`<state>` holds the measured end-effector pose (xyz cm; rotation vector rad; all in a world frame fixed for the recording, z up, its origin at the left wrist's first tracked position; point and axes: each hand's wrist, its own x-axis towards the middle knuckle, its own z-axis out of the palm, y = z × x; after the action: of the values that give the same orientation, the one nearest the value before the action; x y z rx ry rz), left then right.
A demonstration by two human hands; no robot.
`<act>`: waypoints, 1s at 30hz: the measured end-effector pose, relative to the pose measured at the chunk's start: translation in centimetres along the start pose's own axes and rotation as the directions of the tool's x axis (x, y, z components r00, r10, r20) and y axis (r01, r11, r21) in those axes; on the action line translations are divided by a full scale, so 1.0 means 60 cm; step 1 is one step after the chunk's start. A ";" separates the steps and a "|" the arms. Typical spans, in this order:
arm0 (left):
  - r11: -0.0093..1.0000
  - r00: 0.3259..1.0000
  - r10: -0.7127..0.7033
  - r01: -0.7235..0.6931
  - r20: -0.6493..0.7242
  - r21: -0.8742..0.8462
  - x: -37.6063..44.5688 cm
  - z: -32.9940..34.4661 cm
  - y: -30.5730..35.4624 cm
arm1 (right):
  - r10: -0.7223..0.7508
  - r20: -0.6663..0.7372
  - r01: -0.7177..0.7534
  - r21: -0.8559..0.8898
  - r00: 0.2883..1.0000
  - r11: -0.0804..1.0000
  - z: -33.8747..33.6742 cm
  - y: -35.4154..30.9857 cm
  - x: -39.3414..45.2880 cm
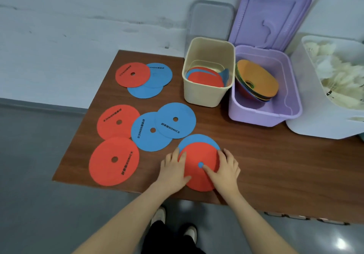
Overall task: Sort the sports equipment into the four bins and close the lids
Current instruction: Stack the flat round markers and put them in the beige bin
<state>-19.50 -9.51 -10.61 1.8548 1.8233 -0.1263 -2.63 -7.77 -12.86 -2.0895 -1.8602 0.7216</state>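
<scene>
Left hand (173,172) and right hand (226,172) lying flat, fingers relaxed, pressing flat round red disc (197,160) stacked on blue disc (197,140); cream plastic bin (204,96) at 12 o'clock.

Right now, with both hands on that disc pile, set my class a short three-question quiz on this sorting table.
1. True or false: the purple bin has its lid shut.
2. Which bin already holds flat discs? A cream bin B purple bin C white bin
3. Fill in: under the red disc that the left hand and right hand press lies a ____ disc.

Key: 1 false; 2 A; 3 blue.
</scene>
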 end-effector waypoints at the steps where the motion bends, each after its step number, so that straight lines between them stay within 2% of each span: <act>1: 1.000 1.000 0.003 -0.003 -0.002 -0.011 0.001 0.000 -0.004 | 0.002 -0.013 -0.002 -0.001 1.000 1.000 0.000 0.000 0.000; 5: 0.999 0.998 0.049 -0.049 0.035 -0.007 0.001 0.002 -0.004 | 0.112 -0.084 -0.113 -0.007 0.990 0.994 0.001 0.002 -0.007; 8: 0.992 0.992 0.098 -0.104 0.081 0.073 -0.003 0.017 -0.006 | 0.052 -0.061 -0.054 -0.028 0.997 0.998 0.005 0.009 -0.018; 11: 0.988 0.993 0.113 -0.115 0.029 0.105 -0.003 0.026 -0.007 | -0.016 0.003 0.016 -0.039 1.000 0.999 0.009 0.018 -0.022; 17: 0.995 0.995 0.085 -0.082 -0.060 0.048 0.014 0.012 -0.016 | -0.042 0.018 0.041 0.078 0.999 0.996 0.001 0.017 -0.016; 22: 0.998 0.998 0.045 -0.046 -0.036 -0.037 0.022 0.004 -0.008 | 0.109 -0.029 -0.109 -0.019 0.994 0.994 0.007 -0.006 0.016; 25: 0.989 0.997 0.003 -0.013 -0.071 -0.147 0.021 0.005 -0.010 | 0.136 0.003 -0.136 0.037 0.991 0.990 0.009 -0.012 0.025; 30: 0.982 0.989 -0.021 -0.007 -0.149 -0.187 0.029 0.002 -0.021 | 0.140 0.011 -0.141 0.143 0.990 0.980 0.000 -0.012 0.024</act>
<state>-20.54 -8.05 -11.82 1.7665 1.8712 0.1825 -3.16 -6.23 -12.79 -2.1434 -1.6214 0.8625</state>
